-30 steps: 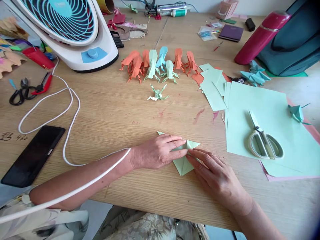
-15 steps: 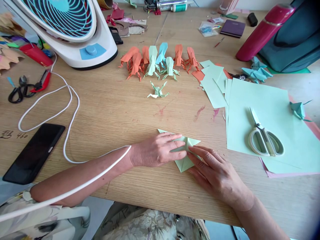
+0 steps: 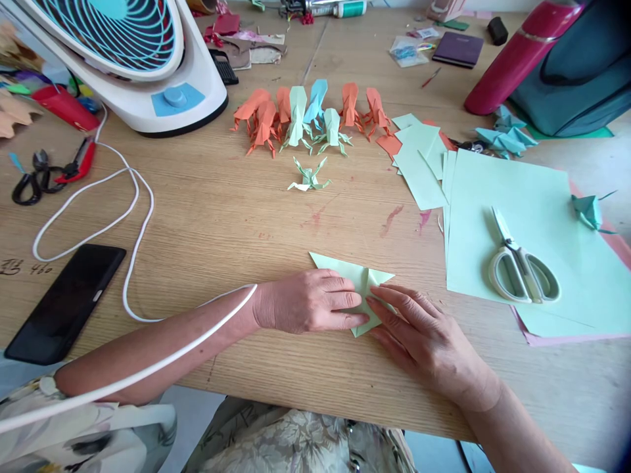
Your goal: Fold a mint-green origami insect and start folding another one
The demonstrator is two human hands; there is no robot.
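A pale green folded paper [image 3: 340, 267] lies on the table in front of me, with creases and points at the upper left, right and bottom. My left hand [image 3: 325, 302] rests palm down on its left and lower part, fingers stretched out and touching it. From the right, my right hand [image 3: 426, 338] holds the paper's right side, fingertips on the central fold and thumb low by the edge. The fingers hide part of the folds. Beyond stands a small green origami figure [image 3: 309, 177] with thin legs.
A row of orange, green and blue origami figures [image 3: 298, 118] stands farther back. Scissors [image 3: 523, 272] lie on green sheets [image 3: 493, 177] at right. A fan [image 3: 197, 85], phone [image 3: 64, 302] and white cord [image 3: 140, 230] are at left; the cord crosses my left forearm. A red flask [image 3: 522, 59] stands back right.
My left hand has drawn its fingers down and back, uncovering more of the paper's upper part. My right hand stays nearly in place. The whole view has shifted slightly.
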